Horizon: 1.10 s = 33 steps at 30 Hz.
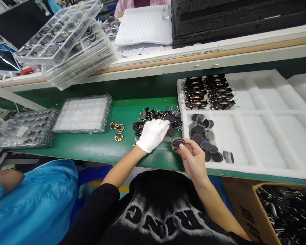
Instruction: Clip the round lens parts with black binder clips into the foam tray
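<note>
My left hand (154, 135), in a white glove, reaches over a heap of black binder clips (139, 127) and dark round discs (171, 132) on the green bench. Its fingers are bent together at the heap, and what lies under their tips is hidden. My bare right hand (193, 156) grips a round part (178, 143) with a gold-coloured rim and a dark disc face, thumb on top. Left of the heap lie a few similar gold-rimmed round parts (119, 136). Loose dark discs (206, 145) are piled at the near left of the white foam tray, close to my right hand.
The white foam tray (265, 111) bears rows of clipped parts (209, 92). Clear plastic cases (83, 114) stand on the bench's left, with more stacked on the shelf (163, 66). A box of binder clips (290, 211) sits low right. A person in blue (35, 200) is at left.
</note>
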### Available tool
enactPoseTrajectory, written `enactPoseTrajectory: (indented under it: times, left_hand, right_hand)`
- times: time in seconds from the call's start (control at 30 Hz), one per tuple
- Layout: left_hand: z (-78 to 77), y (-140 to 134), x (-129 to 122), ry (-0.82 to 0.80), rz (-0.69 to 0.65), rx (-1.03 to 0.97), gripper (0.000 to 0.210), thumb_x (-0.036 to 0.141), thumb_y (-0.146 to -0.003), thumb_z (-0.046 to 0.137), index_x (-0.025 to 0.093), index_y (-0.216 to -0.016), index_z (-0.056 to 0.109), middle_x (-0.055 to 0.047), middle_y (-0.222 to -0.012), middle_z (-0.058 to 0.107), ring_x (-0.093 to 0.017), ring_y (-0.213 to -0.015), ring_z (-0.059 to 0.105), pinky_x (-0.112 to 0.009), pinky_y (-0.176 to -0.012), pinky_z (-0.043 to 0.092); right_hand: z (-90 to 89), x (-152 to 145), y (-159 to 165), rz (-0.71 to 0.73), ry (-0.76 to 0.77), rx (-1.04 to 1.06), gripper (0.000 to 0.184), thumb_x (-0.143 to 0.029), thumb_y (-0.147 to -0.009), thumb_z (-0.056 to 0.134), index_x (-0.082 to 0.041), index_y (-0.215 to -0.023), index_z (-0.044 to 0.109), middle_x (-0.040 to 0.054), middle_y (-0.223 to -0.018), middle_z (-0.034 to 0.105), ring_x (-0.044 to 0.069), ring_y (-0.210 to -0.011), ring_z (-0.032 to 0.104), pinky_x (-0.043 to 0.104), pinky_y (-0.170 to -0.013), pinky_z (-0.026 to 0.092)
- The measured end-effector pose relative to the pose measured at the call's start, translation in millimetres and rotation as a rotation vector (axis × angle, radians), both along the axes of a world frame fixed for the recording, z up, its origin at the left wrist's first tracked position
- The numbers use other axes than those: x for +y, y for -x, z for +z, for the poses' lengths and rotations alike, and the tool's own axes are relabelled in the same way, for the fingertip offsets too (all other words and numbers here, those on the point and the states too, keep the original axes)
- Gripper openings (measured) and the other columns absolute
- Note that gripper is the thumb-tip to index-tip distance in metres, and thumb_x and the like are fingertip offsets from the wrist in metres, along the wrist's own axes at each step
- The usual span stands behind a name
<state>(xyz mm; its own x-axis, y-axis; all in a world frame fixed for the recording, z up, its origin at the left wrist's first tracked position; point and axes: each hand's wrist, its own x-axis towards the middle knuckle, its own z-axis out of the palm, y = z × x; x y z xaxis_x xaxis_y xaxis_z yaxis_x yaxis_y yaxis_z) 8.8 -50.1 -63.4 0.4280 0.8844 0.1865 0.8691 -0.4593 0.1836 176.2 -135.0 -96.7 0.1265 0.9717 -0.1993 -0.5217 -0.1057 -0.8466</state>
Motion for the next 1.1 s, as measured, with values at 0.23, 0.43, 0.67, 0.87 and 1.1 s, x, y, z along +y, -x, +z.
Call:
enactPoseTrajectory:
  times: [0.23,0.43,0.67,0.87,1.1]
  left_hand:
    - [12.9,-57,35,0.035,-0.15,0.125,0.027,0.037,-0.099,0.064,0.015,-0.114,0.072,-0.013,-0.101,0.075,-0.029,-0.097,0.071,-0.038,-0.078,0.041]
    - [17.9,-48,45,0.038,0.001,-0.03,0.036,0.036,-0.108,0.048,0.014,-0.089,0.069,-0.015,-0.089,0.076,-0.025,-0.087,0.074,-0.035,-0.076,0.043]
    - [29.1,-13,-10,0.433,0.165,-0.729,0.045,0.058,-0.105,0.048,0.023,-0.078,0.054,0.004,-0.06,0.065,-0.011,-0.048,0.057,-0.025,-0.054,0.044]
    - [22.5,-3,-47,0.305,0.238,-0.728,0.027,0.044,-0.104,0.047,0.022,-0.098,0.063,-0.001,-0.08,0.073,-0.014,-0.068,0.067,-0.027,-0.069,0.052]
    - [21.6,9,-55,0.087,0.205,-0.518,0.03,0.037,-0.105,0.042,0.022,-0.092,0.064,-0.001,-0.08,0.074,-0.013,-0.071,0.069,-0.026,-0.073,0.054]
  right_hand:
    - [3.7,2,1,-0.039,-0.013,0.065,0.032,-0.036,-0.076,0.093,-0.024,-0.099,0.076,0.004,-0.098,0.08,0.02,-0.083,0.077,0.039,-0.083,0.067]
    - [6.1,1,-7,0.019,-0.047,0.099,0.026,-0.037,-0.081,0.089,-0.026,-0.101,0.077,0.0035,-0.1,0.078,0.017,-0.082,0.074,0.034,-0.081,0.065]
    - [2.0,4,-5,0.134,-0.082,0.098,0.027,-0.037,-0.078,0.091,-0.027,-0.1,0.08,0.0073,-0.117,0.075,0.021,-0.091,0.075,0.033,-0.076,0.065]
    - [2.7,3,12,0.109,-0.119,-0.018,0.025,-0.035,-0.074,0.094,-0.027,-0.094,0.081,0.0046,-0.106,0.077,0.019,-0.086,0.076,0.039,-0.088,0.066]
    - [6.6,-5,20,0.163,-0.108,-0.068,0.025,-0.038,-0.074,0.093,-0.026,-0.093,0.081,0.0052,-0.103,0.079,0.021,-0.091,0.078,0.038,-0.09,0.066]
